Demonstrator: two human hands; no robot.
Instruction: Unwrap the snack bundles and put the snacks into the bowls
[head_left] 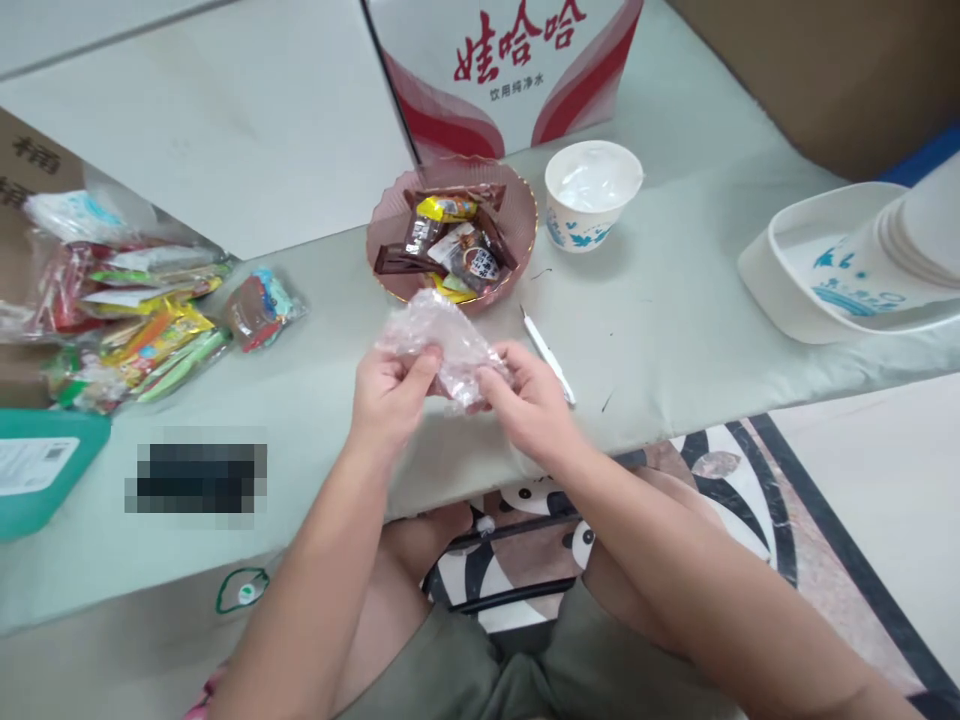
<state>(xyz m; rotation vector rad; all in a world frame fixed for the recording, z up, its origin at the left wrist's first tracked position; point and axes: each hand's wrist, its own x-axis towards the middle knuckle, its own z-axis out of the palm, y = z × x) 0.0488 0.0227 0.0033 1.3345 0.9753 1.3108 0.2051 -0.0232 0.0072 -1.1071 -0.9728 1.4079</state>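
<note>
A crumpled clear plastic bag [442, 335] is stretched between my two hands, just above the front part of the table. My left hand [390, 385] pinches its left side, thumb on top. On the other side my right hand [529, 395] grips the lower right part between thumb and fingers. Right behind the bag stands a pinkish scalloped bowl [382, 225] holding brown and yellow wrapped snacks [461, 245]. A white pen-like tool [547, 360] with a thin tip lies beside my right hand. Farther back is a paper cup [589, 225] with clear plastic in it.
Bagged snacks [150, 320] and a round packet [262, 308] lie at the left, near a teal container [52, 500] and a blurred-out dark object [199, 478]. A white bin [780, 285] with stacked paper cups [862, 270] stands right. A printed carton [510, 80] is behind.
</note>
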